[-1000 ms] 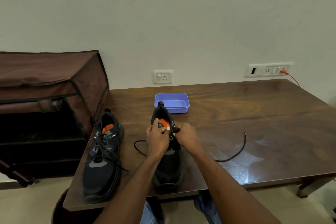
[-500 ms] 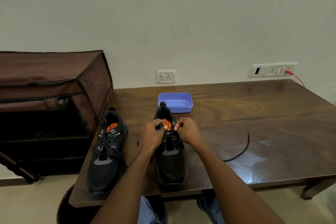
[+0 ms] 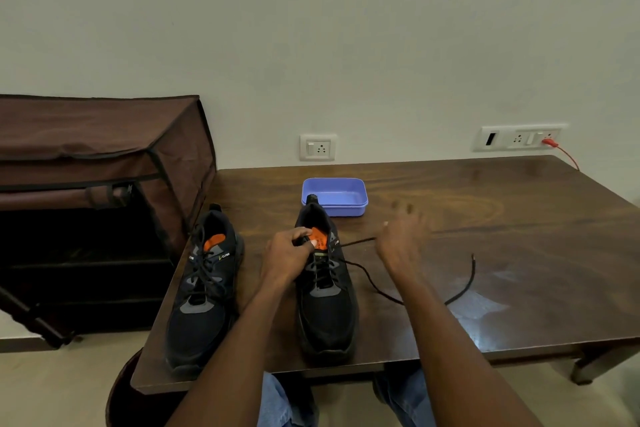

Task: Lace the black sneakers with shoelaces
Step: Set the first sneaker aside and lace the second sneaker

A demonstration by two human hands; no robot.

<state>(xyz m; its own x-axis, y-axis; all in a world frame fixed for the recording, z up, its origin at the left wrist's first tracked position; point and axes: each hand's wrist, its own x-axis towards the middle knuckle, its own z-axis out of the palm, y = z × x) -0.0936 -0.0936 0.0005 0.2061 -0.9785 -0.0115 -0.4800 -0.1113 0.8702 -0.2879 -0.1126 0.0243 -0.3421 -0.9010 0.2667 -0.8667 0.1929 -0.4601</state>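
Two black sneakers stand on the wooden table [image 3: 519,218], toes toward me. The left sneaker [image 3: 204,288] is laced. My left hand [image 3: 287,253] grips the top of the right sneaker [image 3: 325,302] at its orange-lined tongue. A black shoelace [image 3: 460,291] leaves this shoe's upper eyelets and trails in a curve across the table to the right, passing behind my right forearm. My right hand [image 3: 401,243] is blurred, raised just right of the shoe. A short taut stretch of lace runs from the eyelet to its thumb side, and the hand seems to pinch it there.
A blue plastic tray [image 3: 349,210] sits right behind the right sneaker. A brown fabric shoe rack [image 3: 104,156] stands against the table's left end. Wall sockets and a red cable [image 3: 564,156] are at the back right.
My right hand has left the shoe's tongue and swung out to the right, drawing a stretch of lace with it. My left hand stays on the shoe's top.
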